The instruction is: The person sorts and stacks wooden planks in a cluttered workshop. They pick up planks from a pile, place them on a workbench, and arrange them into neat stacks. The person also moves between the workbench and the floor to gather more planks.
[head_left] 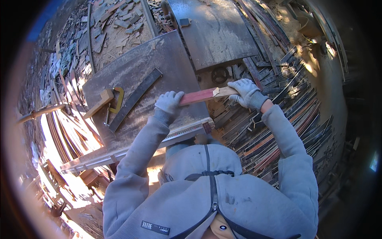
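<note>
I hold a wooden strip out in front of me with both gloved hands. Most of the strip is painted red; toward its right end the wood is bare and pale, with a jagged light patch between. My left hand is closed around the left end, over the metal machine table. Past the table's right edge, my right hand grips the bare end, its thumb below. To the left on the table lie a long dark bar, a yellow clamp and a pale wooden piece.
A second metal table stands beyond, with a dark handwheel below its near edge. Stacked wooden strips cover the ground at right. A graduated rail runs along the near table edge. Offcuts and sawdust lie at far left.
</note>
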Motion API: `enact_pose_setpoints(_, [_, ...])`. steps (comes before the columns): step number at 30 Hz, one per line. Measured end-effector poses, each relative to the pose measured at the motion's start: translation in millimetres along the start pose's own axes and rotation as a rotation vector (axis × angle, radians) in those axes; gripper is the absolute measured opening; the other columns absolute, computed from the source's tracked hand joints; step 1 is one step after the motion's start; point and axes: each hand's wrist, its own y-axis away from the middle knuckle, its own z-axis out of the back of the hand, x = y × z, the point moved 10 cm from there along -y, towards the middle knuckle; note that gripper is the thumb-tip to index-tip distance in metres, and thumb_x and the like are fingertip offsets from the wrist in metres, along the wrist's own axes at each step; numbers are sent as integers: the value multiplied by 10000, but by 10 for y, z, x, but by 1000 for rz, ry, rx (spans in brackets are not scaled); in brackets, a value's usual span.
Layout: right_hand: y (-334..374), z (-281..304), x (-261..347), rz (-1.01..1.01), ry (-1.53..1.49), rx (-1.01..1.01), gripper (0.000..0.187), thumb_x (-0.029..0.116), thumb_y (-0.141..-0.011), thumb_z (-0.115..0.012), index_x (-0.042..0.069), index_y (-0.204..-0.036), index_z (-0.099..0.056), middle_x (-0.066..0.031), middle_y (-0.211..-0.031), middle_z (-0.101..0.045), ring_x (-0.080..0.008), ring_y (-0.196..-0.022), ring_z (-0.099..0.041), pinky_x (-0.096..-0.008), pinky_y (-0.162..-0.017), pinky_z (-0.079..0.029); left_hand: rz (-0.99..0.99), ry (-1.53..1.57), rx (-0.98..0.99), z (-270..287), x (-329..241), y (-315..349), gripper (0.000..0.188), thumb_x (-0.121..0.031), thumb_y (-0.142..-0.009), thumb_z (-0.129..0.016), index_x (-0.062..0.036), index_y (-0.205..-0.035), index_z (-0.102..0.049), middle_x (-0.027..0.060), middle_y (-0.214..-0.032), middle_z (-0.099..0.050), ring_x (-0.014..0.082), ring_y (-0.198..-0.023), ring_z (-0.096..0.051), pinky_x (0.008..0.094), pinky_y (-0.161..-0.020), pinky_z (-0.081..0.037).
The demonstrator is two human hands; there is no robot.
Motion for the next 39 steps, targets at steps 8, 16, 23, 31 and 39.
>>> enact_pose_setpoints(8, [353, -1335, -209, -62, 110, 208, 736, 293, -768, -878, 65, -1397, -571, -172, -1282, -603, -387, -1233, -565, -493, -1105, -423, 68, -80, 150, -1282, -380, 878, 1441, -916, -660, -706, 95, -1624, -351, 294, -1633, -416, 488, -1550, -338, 629, -1279, -230])
enact_pose_setpoints(16, [378, -1418, -139, -8, 89, 93, 780, 215, -718, -895, 67, -1417, -583, -157, -1280, -604, -378, -1204, -579, -500, -1075, -442, 115, 8, 272, -1531, -261, 902, 1194, -610, -724, -790, 106, -1595, -397, 301, -1602, -471, 480, -1530, -398, 583, -1284, -276])
enact_pose_setpoints(23, [365, -1396, -197, 79, 171, 1, 823, 285, -766, -883, 16, -1473, -557, -165, -1307, -590, -356, -1263, -563, -500, -1133, -415, 94, -59, 118, -1436, -232, 793, 1215, -586, -668, -846, 95, -1580, -420, 287, -1574, -494, 441, -1478, -463, 548, -1243, -360])
enact_pose_setpoints(31, [368, -1530, -451, 37, 277, -80, 792, 252, -876, -806, 75, -1588, -508, -167, -1607, -533, -345, -1502, -481, -477, -1284, -333, 42, -92, -32, -1175, -306, 667, 1192, -564, -631, -905, 59, -1553, -479, 235, -1515, -546, 412, -1434, -494, 495, -1225, -400])
enact_pose_setpoints(39, [316, -1609, -539, -6, 253, -141, 750, 225, -863, -835, 126, -1552, -556, -143, -1602, -550, -337, -1492, -500, -466, -1271, -359, 14, -107, -145, -1200, -407, 746, 1057, -466, -629, -987, 0, -1469, -545, 186, -1428, -589, 378, -1361, -544, 475, -1161, -445])
